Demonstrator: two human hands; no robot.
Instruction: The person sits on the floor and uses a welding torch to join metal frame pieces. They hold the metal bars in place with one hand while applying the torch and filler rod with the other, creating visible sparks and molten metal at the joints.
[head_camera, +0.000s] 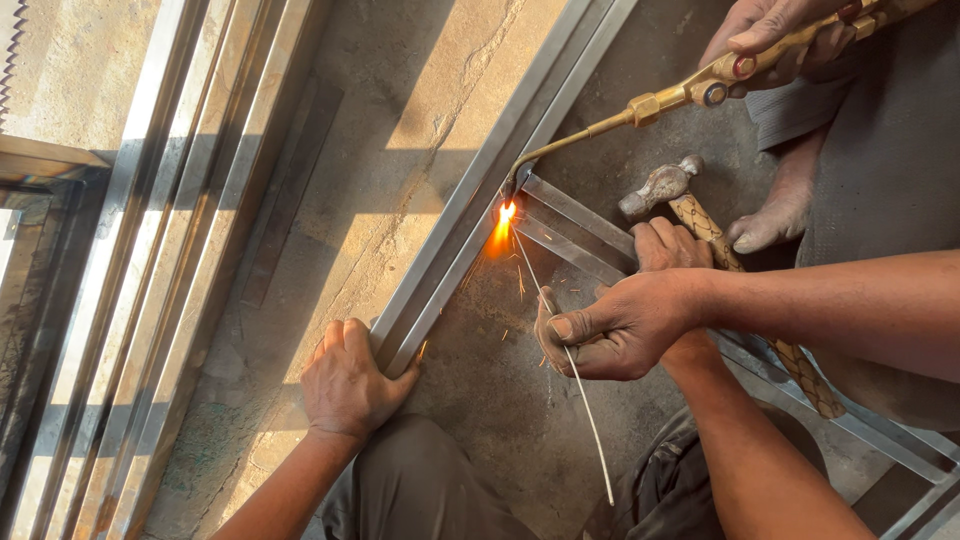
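Observation:
My left hand (345, 385) grips the near end of a long steel bar (500, 160) that lies slanted on the concrete floor. My right hand (672, 245) is curled over a short steel cross bar (570, 225) that meets the long bar at a joint. It is partly hidden by a co-worker's hand (600, 335), which pinches a thin filler rod (590, 420). The co-worker's other hand holds a brass gas torch (650, 103). An orange flame (505, 215) burns at the joint and throws sparks.
A hammer (660, 185) with a woven handle lies beside my right hand. The co-worker's bare foot (780, 215) rests just right of it. Several long steel profiles (150, 250) lie parallel on the left. My knees are at the bottom edge.

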